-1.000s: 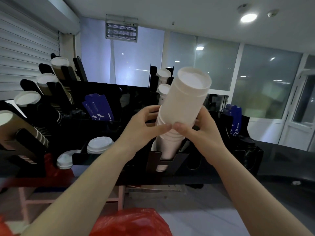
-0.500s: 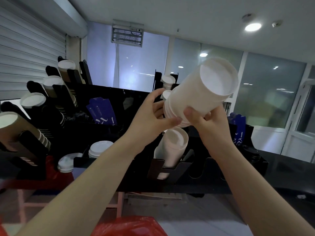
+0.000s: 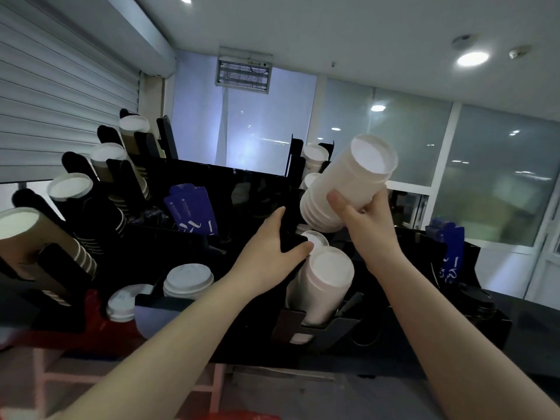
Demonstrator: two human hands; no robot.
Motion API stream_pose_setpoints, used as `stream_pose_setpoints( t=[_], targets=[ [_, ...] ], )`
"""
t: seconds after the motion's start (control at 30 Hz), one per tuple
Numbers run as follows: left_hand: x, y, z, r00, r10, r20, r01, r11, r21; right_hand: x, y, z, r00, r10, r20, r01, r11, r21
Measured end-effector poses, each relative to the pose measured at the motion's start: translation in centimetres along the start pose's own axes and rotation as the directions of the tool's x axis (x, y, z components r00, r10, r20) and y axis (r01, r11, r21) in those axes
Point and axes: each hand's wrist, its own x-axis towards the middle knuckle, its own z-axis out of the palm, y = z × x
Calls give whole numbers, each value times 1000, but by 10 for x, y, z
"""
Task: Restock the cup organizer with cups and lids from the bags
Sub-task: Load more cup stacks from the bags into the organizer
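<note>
A single wide-angle view is taken from the head, angled forward and upward. The cup organizer (image 3: pixel 321 327), left hand (image 3: pixel 266 253) and right hand (image 3: pixel 368 221) are framed close.

A cup stack (image 3: pixel 322 286) leans in the front slot of the cup organizer (image 3: pixel 339 327). Above that slot the right hand (image 3: pixel 374 230) holds a second cup stack (image 3: pixel 348 189). The left hand (image 3: pixel 269 256) grips the organizer's divider (image 3: pixel 288 234), left of the slot. Lid stacks (image 3: pixel 188 281) sit in the organizer's front-left compartment.

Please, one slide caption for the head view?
Right hand holds a white paper cup stack above the black plastic organizer; left hand grips its divider.
</note>
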Motion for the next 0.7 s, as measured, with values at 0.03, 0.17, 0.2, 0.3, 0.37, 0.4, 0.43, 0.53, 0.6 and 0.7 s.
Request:
stream_pose_setpoints(
  t=[0.03, 0.17, 0.2, 0.3, 0.37, 0.4, 0.43, 0.53, 0.6, 0.7],
  targets=[
    [2, 0, 3, 1000, 1, 2, -1, 1000, 8, 4, 2, 2, 1000, 0, 18, 1, 999, -36],
    [10, -1, 9, 1000, 13, -13, -13, 1000, -1, 13, 7, 3, 994, 6, 112, 10, 991, -135],
    [11, -1, 10, 999, 25, -22, -25, 1000, -17, 13, 8, 2, 991, 5, 131, 13, 990, -138],
    [9, 5, 10, 996, 64, -68, -69, 995, -67, 8, 16, 1, 986, 13, 166, 22, 979, -203],
    [10, 6, 12, 996, 58, -70, -64, 995, -81, 7, 23, 1, 978, 79, 192, -25, 962, -271],
    [11, 5, 13, 997, 52, -62, -57, 994, -89, 7, 27, 1, 968, 128, 215, -63, 955, -288],
    [12, 4, 14, 997, 51, -52, -56, 994, -93, 7, 30, 0, 953, 180, 244, -104, 950, -294],
    [15, -1, 16, 998, 54, -25, -56, 995, -87, 9, 37, -10, 906, 261, 332, -189, 954, -235],
    [15, -2, 15, 998, 58, -19, -59, 995, -75, 7, 37, -16, 915, 245, 320, -181, 959, -217],
    [15, 0, 16, 999, 39, -5, -39, 996, -84, 6, 30, -19, 957, 150, 249, -95, 970, -222]
  ],
)
